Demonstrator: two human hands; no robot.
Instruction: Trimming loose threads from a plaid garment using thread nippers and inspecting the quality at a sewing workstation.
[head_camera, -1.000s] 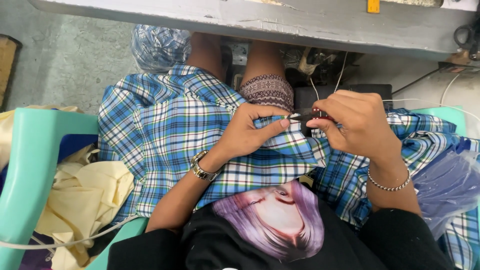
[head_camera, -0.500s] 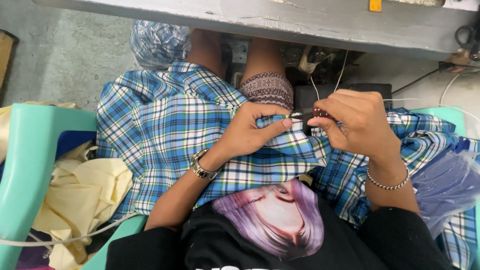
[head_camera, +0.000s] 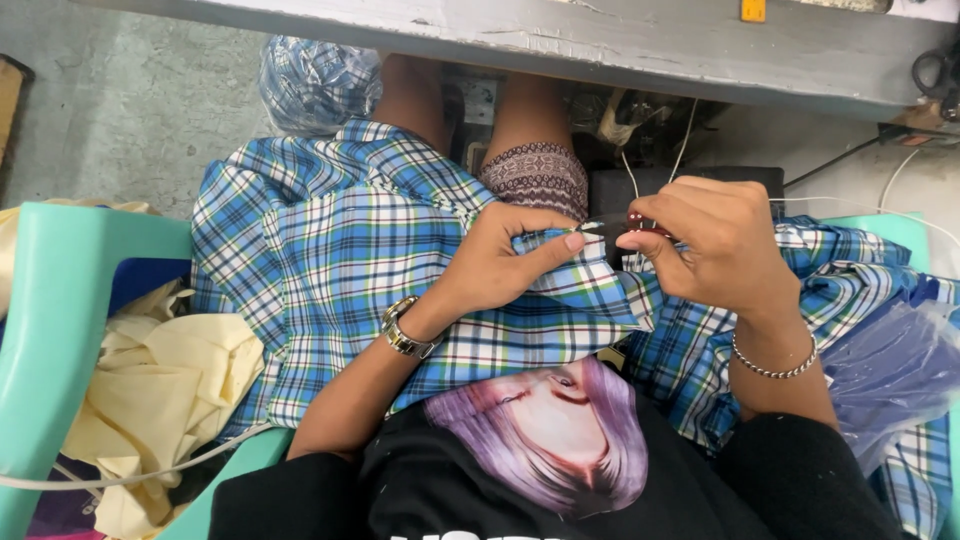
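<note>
Leftmost, a mint-green plastic chair, its arm curving down the edge; heaped in it, pale yellow cloth, crumpled, with a thin white cord trailing across the lower folds; behind, bare grey concrete floor. Further in, blue, green and white plaid fabric spread wide over the lap, bunched and folded, draping past both knees; above it, near the top, a clear plastic bag stuffed with more of the same plaid, sitting on the floor just under the edge of a grey worktable. Centrally, two bare legs running up under that table, one knee covered by a patterned brown hem. Then the left hand, metal watch at the wrist, thumb and fingers pinched shut on a raised fold of the plaid fabric; just beside it, nearly touching, the right hand, silver chain bracelet at the wrist, fingers curled tight around a small dark tool with a reddish handle, its tip pointing at the pinched fold; exact kind of tool too small to tell. Lower down, a black shirt with a printed purple-haired figure. Rightward, more plaid fabric spilling over another mint-green chair edge, and a bluish clear plastic bag lying against it; up in the corner, dark cables on the floor.
</note>
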